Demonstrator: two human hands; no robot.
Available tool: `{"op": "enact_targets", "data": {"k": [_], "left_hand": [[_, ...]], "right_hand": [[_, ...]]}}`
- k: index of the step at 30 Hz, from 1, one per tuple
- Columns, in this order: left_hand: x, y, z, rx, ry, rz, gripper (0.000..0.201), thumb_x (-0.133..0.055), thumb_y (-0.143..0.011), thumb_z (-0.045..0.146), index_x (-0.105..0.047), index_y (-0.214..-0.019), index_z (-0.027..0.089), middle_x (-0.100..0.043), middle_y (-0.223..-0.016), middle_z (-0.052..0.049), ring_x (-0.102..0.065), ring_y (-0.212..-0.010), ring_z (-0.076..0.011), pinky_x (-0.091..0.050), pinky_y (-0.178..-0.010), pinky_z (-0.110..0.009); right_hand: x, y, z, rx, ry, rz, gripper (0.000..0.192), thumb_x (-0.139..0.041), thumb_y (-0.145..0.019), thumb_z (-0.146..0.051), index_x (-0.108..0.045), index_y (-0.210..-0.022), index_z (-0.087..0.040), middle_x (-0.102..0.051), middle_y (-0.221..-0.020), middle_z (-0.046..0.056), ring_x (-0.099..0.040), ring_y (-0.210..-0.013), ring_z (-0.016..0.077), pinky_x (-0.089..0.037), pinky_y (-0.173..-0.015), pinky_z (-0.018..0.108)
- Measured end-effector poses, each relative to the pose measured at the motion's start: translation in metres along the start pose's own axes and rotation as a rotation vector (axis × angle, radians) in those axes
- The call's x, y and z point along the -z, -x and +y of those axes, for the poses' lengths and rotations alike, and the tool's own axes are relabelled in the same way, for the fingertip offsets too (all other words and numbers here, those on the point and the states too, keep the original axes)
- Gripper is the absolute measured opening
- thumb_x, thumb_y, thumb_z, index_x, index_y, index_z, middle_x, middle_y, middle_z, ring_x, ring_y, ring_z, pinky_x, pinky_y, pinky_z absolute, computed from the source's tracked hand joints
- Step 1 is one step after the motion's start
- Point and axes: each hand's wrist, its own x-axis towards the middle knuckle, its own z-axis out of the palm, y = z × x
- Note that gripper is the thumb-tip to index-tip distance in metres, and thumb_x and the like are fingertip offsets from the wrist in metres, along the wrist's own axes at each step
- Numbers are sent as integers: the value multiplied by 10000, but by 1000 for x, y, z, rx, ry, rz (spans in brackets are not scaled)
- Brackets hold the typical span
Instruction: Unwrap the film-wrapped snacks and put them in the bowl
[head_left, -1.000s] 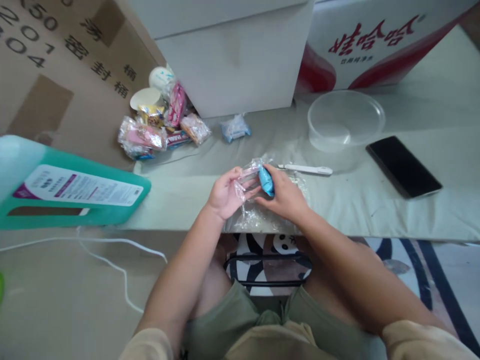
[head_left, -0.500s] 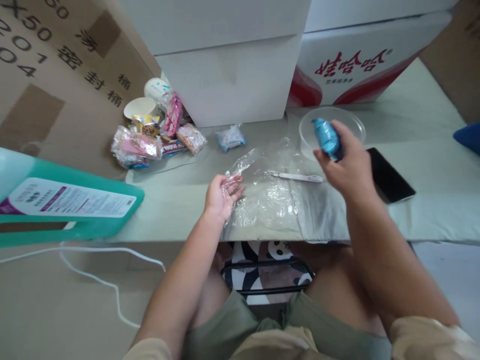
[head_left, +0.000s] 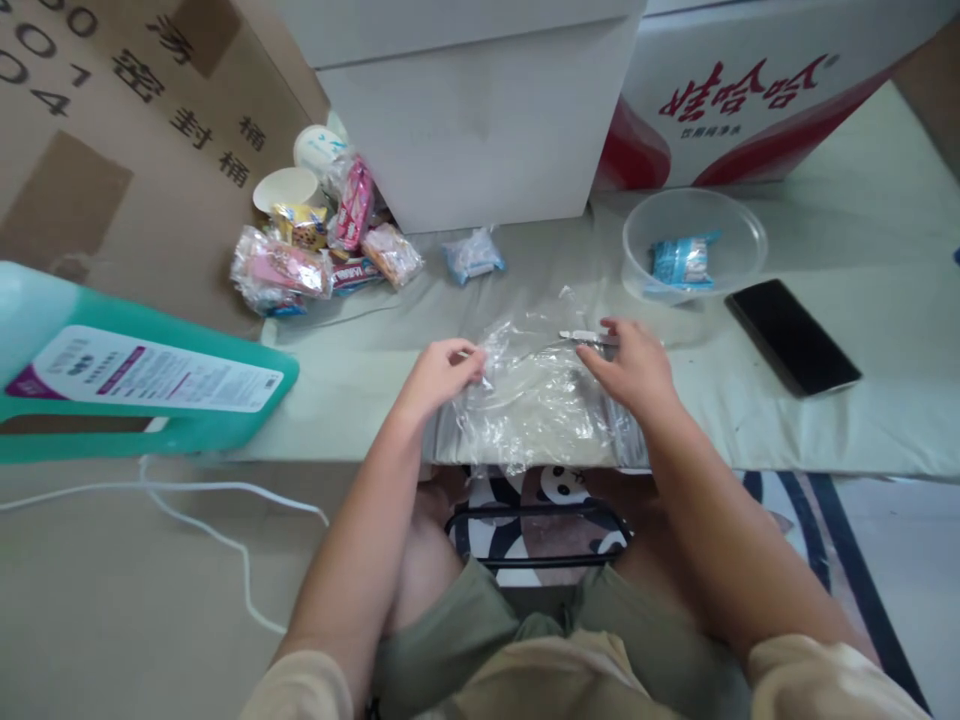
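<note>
a crinkled, glossy sheet of clear film [head_left: 536, 415] is spread along the near edge of the bench [head_left: 757, 420], its border pinched between the thumb and fingertips of the left hand [head_left: 444, 375]. the right hand [head_left: 634, 365] is held with thumb and fingers parted over the handle end of a slim white-handled knife [head_left: 583, 336]; whether the handle is gripped cannot be told. a shiny, pillow-shaped blue packet [head_left: 681, 262] is contained in a round, translucent plastic tub [head_left: 636, 272], beside which a flat black phone [head_left: 793, 338] is laid at a slant. a smaller pale blue packet [head_left: 474, 256] is set near a smooth white box [head_left: 465, 140]. at the left, crackly wrapped snacks [head_left: 289, 268] are heaped against brown cardboard [head_left: 161, 130], near a jug [head_left: 150, 375] filled with green liquid. the bench is covered in softly creased, grey-green cloth, and is backed by a red-lettered carton [head_left: 720, 110]. below, the plain floor [head_left: 135, 580] is crossed by a white cable [head_left: 210, 487], and a panda-printed fabric [head_left: 555, 490] is seen between the knees.
</note>
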Motion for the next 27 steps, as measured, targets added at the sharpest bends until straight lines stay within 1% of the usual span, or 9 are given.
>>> {"op": "enact_targets", "data": {"k": [4, 7, 10, 13, 15, 17, 22, 24, 27], "left_hand": [[-2, -4, -6, -114, 138, 190, 194, -654, -840, 327, -693, -720, 178, -728, -739, -33, -678, -665, -130, -508, -610, -222], [2, -9, 1, -82, 341, 394, 179, -624, -854, 346, -635, -762, 192, -748, -803, -35, -723, -709, -144, -512, -574, -208], [10, -12, 8, -59, 455, 469, 194, -630, -867, 393, -586, -824, 209, -747, -809, -37, -748, -742, -164, -529, -592, -216], [18, -11, 9, 50, 448, 289, 309, -710, -824, 480, -607, -923, 207, -758, -808, -63, -762, -777, -200, -570, -658, -263], [23, -7, 8, 160, 309, 38, 360, -818, -727, 418, -642, -936, 184, -764, -779, -76, -758, -744, -201, -573, -660, -264], [26, -3, 7, 239, 140, -139, 312, -839, -671, 275, -660, -905, 171, -761, -729, -72, -735, -660, -176, -548, -604, -235], [29, 2, 8, 224, 72, -24, 267, -631, -703, 136, -662, -960, 206, -723, -619, -9, -679, -505, -148, -444, -456, -187], [28, 1, 8, 209, 156, -39, 269, -644, -722, 184, -671, -989, 203, -743, -654, -29, -712, -549, -167, -464, -468, -192], [22, -2, 6, 162, 260, -58, 226, -742, -760, 338, -687, -903, 172, -755, -706, -78, -745, -624, -183, -502, -508, -203]], "right_hand": [[1, 1, -3, 37, -134, 23, 157, -548, -835, -355, -624, -818, -219, -696, -902, 106, -675, -895, 277, -522, -884, 451], [3, 4, -2, -34, -372, 90, 153, -531, -875, -385, -558, -853, -236, -723, -875, 57, -682, -815, 215, -545, -815, 387], [1, 5, 3, -113, -671, 84, 234, -573, -869, -459, -507, -955, -251, -750, -918, 31, -711, -795, 182, -573, -785, 356], [-3, 4, 8, -173, -796, -125, 411, -715, -749, -505, -541, -1010, -239, -736, -811, 6, -684, -663, 166, -560, -637, 309], [-4, 2, 10, -174, -724, -232, 349, -733, -717, -467, -603, -918, -212, -694, -699, -2, -631, -574, 144, -508, -552, 274], [-3, 0, 10, -174, -664, -214, 251, -679, -744, -432, -624, -828, -202, -679, -673, 1, -596, -524, 120, -465, -508, 252], [1, -3, 11, -195, -644, -84, 255, -562, -764, -320, -704, -944, -208, -720, -773, 1, -521, -425, 83, -376, -404, 232], [3, -2, 9, -181, -686, -82, 298, -548, -766, -306, -723, -986, -208, -727, -783, 6, -497, -413, 81, -359, -385, 231], [4, 1, 5, -173, -775, -111, 298, -582, -751, -308, -716, -1002, -216, -775, -1028, 38, -499, -435, 64, -361, -378, 226]]}}
